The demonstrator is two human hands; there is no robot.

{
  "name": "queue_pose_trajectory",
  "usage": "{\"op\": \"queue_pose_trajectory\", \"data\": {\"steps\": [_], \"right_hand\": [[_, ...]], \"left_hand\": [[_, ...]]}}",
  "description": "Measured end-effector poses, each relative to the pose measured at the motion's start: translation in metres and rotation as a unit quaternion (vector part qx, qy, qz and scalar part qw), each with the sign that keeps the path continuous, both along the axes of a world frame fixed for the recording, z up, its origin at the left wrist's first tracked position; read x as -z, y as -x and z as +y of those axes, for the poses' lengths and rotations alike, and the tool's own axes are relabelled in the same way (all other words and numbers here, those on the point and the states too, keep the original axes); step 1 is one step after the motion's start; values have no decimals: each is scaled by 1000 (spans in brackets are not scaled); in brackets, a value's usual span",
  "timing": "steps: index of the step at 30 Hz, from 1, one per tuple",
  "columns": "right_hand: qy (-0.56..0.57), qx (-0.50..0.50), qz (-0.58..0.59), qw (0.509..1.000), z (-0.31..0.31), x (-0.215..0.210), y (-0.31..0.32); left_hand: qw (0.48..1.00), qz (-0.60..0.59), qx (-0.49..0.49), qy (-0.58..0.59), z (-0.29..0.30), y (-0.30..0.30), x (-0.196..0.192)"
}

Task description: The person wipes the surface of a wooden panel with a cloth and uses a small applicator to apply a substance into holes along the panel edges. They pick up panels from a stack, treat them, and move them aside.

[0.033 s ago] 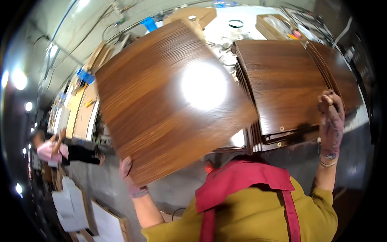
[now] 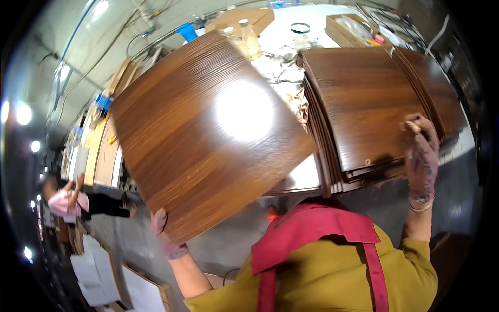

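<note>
My gloved left hand [image 2: 165, 234] grips a large dark-brown wood-grain panel [image 2: 192, 151] at its near left corner. The thumb lies on the top face; the fingers are hidden beneath. The panel is tilted and raised, with a bright glare on its surface. To its right lies a stack of similar panels [image 2: 358, 104]. Above that stack's right side is my gloved right hand [image 2: 422, 151], its fingers curled in with bare fingertips showing. Whether something small sits in those fingers I cannot make out.
Behind the held panel are glass bottles [image 2: 250, 39], crumpled cloths [image 2: 280, 67] and a blue cup [image 2: 187, 32]. A cardboard box [image 2: 348, 30] stands at the far right. Another panel stack [image 2: 434, 88] adjoins the first. A person in pink [image 2: 67, 200] is at the left, near a workbench [image 2: 101, 151].
The held panel has shifted a little left, uncovering more of the bottles and cloths. My right hand has moved slightly left over the stack. My left hand keeps its grip.
</note>
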State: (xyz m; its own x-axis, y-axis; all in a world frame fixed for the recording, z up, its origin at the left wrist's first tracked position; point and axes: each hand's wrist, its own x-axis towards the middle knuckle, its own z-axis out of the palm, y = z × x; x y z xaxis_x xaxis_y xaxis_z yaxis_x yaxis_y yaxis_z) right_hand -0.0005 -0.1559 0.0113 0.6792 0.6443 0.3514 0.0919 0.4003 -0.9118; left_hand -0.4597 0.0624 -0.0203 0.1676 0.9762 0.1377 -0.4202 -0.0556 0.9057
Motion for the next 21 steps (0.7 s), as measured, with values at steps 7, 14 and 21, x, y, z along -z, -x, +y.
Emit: {"op": "queue_pose_trajectory", "data": {"steps": [7, 14, 21], "right_hand": [[78, -149, 132, 977, 101, 17, 119], [181, -169, 195, 949, 132, 62, 145], [187, -161, 346, 905, 133, 116, 159]], "left_hand": [[991, 87, 80, 68, 104, 75, 64], [971, 133, 90, 175, 146, 82, 140], [731, 671, 124, 7, 225, 47, 52]]}}
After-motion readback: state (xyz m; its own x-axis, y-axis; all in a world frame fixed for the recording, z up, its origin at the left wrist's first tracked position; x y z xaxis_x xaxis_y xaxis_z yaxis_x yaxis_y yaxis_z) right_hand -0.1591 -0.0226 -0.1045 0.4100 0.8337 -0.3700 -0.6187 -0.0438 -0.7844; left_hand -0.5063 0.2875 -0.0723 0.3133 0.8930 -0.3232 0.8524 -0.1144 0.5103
